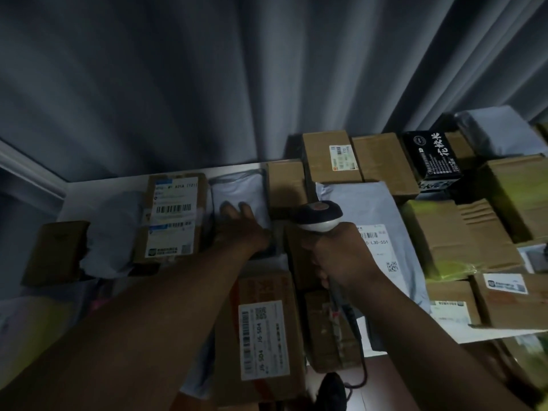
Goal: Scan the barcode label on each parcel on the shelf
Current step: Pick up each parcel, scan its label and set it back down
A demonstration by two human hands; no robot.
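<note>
My right hand point(341, 256) grips the handle of a barcode scanner point(318, 215), whose dark head with a white underside points toward the back of the shelf. My left hand point(240, 223) rests on a white plastic mailer point(237, 188), fingers spread over it. To the left lies a cardboard box with two barcode labels point(173, 216). Below my arms sits another box with a long white label point(264, 339). A large white mailer with a printed label point(376, 232) lies to the right of the scanner.
Many more cardboard boxes point(332, 157) crowd the white shelf point(89, 191), along with a black carton point(433, 158) at the back right and yellow-taped boxes point(453, 232) on the right. A grey curtain point(207, 84) hangs behind. The scanner's cable point(363, 369) trails down.
</note>
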